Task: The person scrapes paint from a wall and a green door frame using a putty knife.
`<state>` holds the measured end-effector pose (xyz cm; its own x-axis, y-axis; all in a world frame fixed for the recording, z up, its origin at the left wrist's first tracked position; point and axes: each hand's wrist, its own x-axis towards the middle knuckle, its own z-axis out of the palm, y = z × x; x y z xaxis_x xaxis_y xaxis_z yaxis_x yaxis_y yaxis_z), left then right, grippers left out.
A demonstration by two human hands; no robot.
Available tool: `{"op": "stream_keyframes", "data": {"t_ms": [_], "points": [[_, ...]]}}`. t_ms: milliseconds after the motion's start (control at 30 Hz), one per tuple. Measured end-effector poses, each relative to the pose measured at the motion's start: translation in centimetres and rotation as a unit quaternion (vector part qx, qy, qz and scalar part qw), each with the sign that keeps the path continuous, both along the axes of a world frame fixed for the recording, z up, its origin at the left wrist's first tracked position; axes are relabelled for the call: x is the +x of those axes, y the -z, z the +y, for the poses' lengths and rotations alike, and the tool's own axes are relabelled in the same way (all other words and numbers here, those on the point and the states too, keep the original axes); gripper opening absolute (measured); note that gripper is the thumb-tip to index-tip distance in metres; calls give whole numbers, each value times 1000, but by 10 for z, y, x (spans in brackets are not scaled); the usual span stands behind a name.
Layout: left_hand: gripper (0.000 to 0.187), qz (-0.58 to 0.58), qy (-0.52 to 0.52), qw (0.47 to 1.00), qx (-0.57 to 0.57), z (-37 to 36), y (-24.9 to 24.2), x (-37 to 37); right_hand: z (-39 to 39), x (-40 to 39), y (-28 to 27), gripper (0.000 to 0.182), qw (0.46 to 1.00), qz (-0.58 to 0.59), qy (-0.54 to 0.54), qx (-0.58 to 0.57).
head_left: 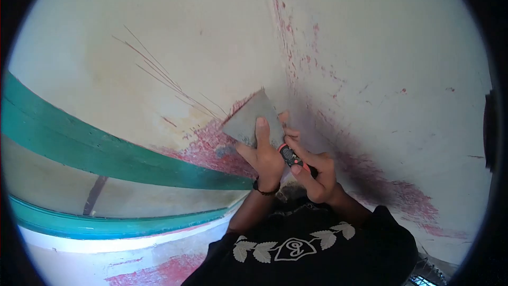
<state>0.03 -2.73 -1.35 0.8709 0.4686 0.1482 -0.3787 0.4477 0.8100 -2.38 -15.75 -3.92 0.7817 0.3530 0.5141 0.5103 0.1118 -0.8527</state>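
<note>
A wide, flat-bladed putty knife rests with its blade edge at the wall, near the inside corner. My right hand is closed around its black and red handle. My left hand, with a dark bracelet at the wrist, grips the blade, its thumb laid on the face and other fingers partly hidden behind it. Left of and below the blade, the wall has a scraped pink-red patch. Thin red scratch lines run up the wall from near the blade's edge.
A green painted band curves along the left wall, with another teal band below it. Red flecks follow the corner line. The right wall carries a red-stained, dark area. A dark object stands at the far right edge.
</note>
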Motion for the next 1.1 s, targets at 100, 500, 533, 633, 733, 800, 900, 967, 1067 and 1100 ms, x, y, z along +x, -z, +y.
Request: {"op": "stream_keyframes", "data": {"t_ms": [100, 500, 533, 633, 733, 800, 900, 967, 1067, 1100], "points": [[40, -8, 6, 1000, 25, 2, 0, -3, -3, -2, -6, 53, 998, 41, -4, -46], [39, -28, -32, 999, 23, 0, 1, 1, 1, 6, 5, 50, 1000, 4, -1, -17], [40, -21, -19, 1000, 10, 0, 1, 4, 1, 9, 4, 50, 1000, 12, -4, -19], [41, 1, 9, 1000, 10, 6, 2, -1, 4, 1, 1, 50, 999, 46, -6, -12], [41, -18, 4, 999, 34, 5, -4, 2, 2, 5, -8, 50, 999, 40, -8, -13], [41, -12, 1, 1000, 24, 3, 0, -3, -2, 5, 1, 50, 999, 41, -14, -19], [40, 5, 3, 1000, 4, 8, 10, -1, 2, 4, 2, 51, 999, 25, -17, -14], [39, -4, 6, 1000, -8, 5, 3, -2, -1, 3, -4, 50, 1000, 9, -8, -23], [39, 18, 1, 1000, -18, 3, 6, -8, 0, -5, 0, 49, 999, 34, 0, -23], [39, 19, 0, 1000, -16, 4, 5, -6, 4, -4, 3, 49, 999, 39, 5, -16]]}}
